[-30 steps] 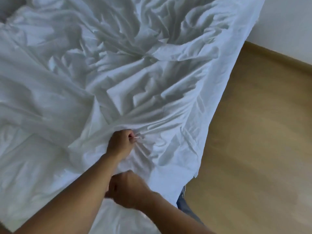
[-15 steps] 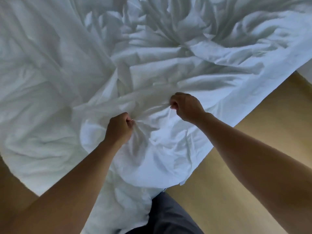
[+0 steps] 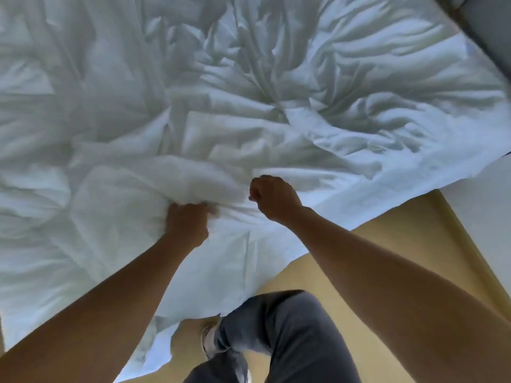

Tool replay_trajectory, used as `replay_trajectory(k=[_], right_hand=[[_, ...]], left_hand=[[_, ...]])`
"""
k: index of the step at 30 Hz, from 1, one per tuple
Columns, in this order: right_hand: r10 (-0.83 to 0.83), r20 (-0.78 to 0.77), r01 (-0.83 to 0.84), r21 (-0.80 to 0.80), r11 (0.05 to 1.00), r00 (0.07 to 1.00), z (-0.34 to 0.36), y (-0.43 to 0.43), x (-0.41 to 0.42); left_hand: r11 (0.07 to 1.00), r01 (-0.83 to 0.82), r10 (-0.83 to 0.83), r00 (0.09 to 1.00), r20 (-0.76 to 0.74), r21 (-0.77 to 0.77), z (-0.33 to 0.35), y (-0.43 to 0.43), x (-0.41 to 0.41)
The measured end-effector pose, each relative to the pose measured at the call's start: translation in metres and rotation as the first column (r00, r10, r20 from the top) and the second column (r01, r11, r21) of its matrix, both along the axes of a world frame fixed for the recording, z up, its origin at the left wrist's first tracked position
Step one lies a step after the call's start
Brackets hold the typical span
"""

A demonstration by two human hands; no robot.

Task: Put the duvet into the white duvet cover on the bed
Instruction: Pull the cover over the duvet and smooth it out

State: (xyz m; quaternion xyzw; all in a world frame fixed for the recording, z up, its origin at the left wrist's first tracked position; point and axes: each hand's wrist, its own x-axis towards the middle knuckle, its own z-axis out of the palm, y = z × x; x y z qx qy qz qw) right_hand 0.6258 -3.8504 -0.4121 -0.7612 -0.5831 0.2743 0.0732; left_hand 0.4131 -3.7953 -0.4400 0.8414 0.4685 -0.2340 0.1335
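Because the left hand (image 3: 186, 221) and right hand (image 3: 272, 196) each clamp only a small bunch of the crumpled white cotton duvet cover (image 3: 276, 92) near its overhanging edge, a hard tug could slide it off the bed onto the pale wooden floor (image 3: 359, 244). Whether the duvet sits inside cannot be told. Floor lies open rightward; a grey-trousered leg (image 3: 290, 327) stands beneath the drooping corner.

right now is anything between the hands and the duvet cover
Nothing visible does. The left hand grips a bunch of the white duvet cover directly, and the right hand pinches the same fabric just beside it, with no other object between.
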Motion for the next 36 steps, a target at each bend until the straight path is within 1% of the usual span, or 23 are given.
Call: replay_trajectory(k=[2,3,4,5,6,8,10,12,15,17,19,21,22,23,24,25,27,28,30,33,34,36], right_hand=[[0.049,0.124,-0.025,-0.190,0.981,0.991,-0.011,-0.020,0.036],[0.070,0.180,-0.017,-0.281,0.960,0.981,-0.018,-0.029,0.059],[0.064,0.223,0.017,-0.344,0.939,0.973,-0.025,-0.040,0.084],[0.043,0.262,0.065,-0.390,0.918,0.964,-0.033,-0.048,0.111],[0.032,0.300,0.105,-0.427,0.898,0.953,-0.043,-0.056,0.140],[0.060,0.396,0.144,-0.465,0.873,0.916,-0.064,-0.065,0.196],[0.090,0.470,0.136,-0.426,0.895,0.878,-0.087,-0.068,0.250],[0.114,0.530,0.081,-0.331,0.940,0.841,-0.105,-0.065,0.295],[0.213,0.564,-0.079,-0.251,0.965,0.798,-0.123,-0.060,0.346],[0.269,0.557,-0.193,-0.193,0.962,0.786,-0.132,-0.057,0.371],[0.289,0.507,-0.269,-0.115,0.956,0.812,-0.140,-0.052,0.388],[0.269,0.457,-0.302,-0.001,0.953,0.848,-0.148,-0.044,0.398],[0.252,0.441,-0.306,0.055,0.950,0.861,-0.153,-0.039,0.401],[0.248,0.429,-0.316,0.093,0.944,0.869,-0.159,-0.033,0.402],[0.253,0.412,-0.320,0.100,0.942,0.875,-0.166,-0.026,0.403],[0.269,0.392,-0.319,0.066,0.945,0.880,-0.174,-0.019,0.401],[0.285,0.412,-0.307,-0.011,0.951,0.866,-0.195,-0.006,0.396],[0.282,0.430,-0.305,-0.015,0.952,0.858,-0.206,-0.002,0.394],[0.272,0.416,-0.308,0.023,0.951,0.868,-0.220,0.003,0.395],[0.266,0.399,-0.367,0.202,0.908,0.878,-0.225,0.008,0.399],[0.260,0.381,-0.366,0.238,0.900,0.887,-0.224,0.009,0.401],[0.267,0.339,-0.356,0.237,0.904,0.902,-0.223,0.012,0.404]], left_hand=[[0.996,-0.028,0.025,0.999,-0.042,-0.084,-0.009,-0.015,0.000],[0.998,-0.016,0.010,0.995,-0.099,-0.059,-0.011,-0.025,0.007],[1.000,0.000,-0.003,0.984,-0.178,-0.016,-0.011,-0.034,0.019],[0.999,0.000,0.009,0.974,-0.225,0.040,-0.012,-0.042,0.036],[0.996,-0.003,0.022,0.978,-0.208,0.088,-0.012,-0.049,0.058],[0.987,0.024,-0.016,0.998,-0.055,0.162,-0.012,-0.064,0.110],[0.970,0.081,-0.104,0.991,0.089,0.230,-0.020,-0.078,0.174],[0.975,0.089,-0.114,0.987,0.113,0.204,-0.033,-0.083,0.241],[0.996,-0.008,0.008,1.000,0.007,0.084,-0.058,-0.080,0.322],[0.994,-0.081,0.086,0.993,-0.077,0.069,-0.073,-0.076,0.351],[0.990,-0.129,0.133,0.985,-0.105,0.049,-0.088,-0.073,0.364],[0.988,-0.155,0.157,0.984,-0.084,0.029,-0.105,-0.066,0.365],[0.985,-0.175,0.175,0.983,-0.054,0.008,-0.113,-0.058,0.364],[0.975,-0.221,0.221,0.975,0.007,-0.036,-0.121,-0.049,0.364],[0.954,-0.281,0.290,0.954,0.080,-0.106,-0.128,-0.040,0.363],[0.923,-0.335,0.362,0.922,0.136,-0.188,-0.135,-0.032,0.362],[0.883,-0.373,0.433,0.882,0.186,-0.287,-0.148,-0.022,0.361],[0.878,-0.370,0.441,0.872,0.213,-0.303,-0.154,-0.021,0.360],[0.871,-0.370,0.463,0.838,0.287,-0.324,-0.162,-0.019,0.355],[0.863,-0.370,0.484,0.799,0.355,-0.343,-0.161,-0.019,0.346],[0.857,-0.384,0.500,0.781,0.375,-0.342,-0.160,-0.020,0.344],[0.849,-0.412,0.525,0.737,0.426,-0.332,-0.156,-0.024,0.343]])
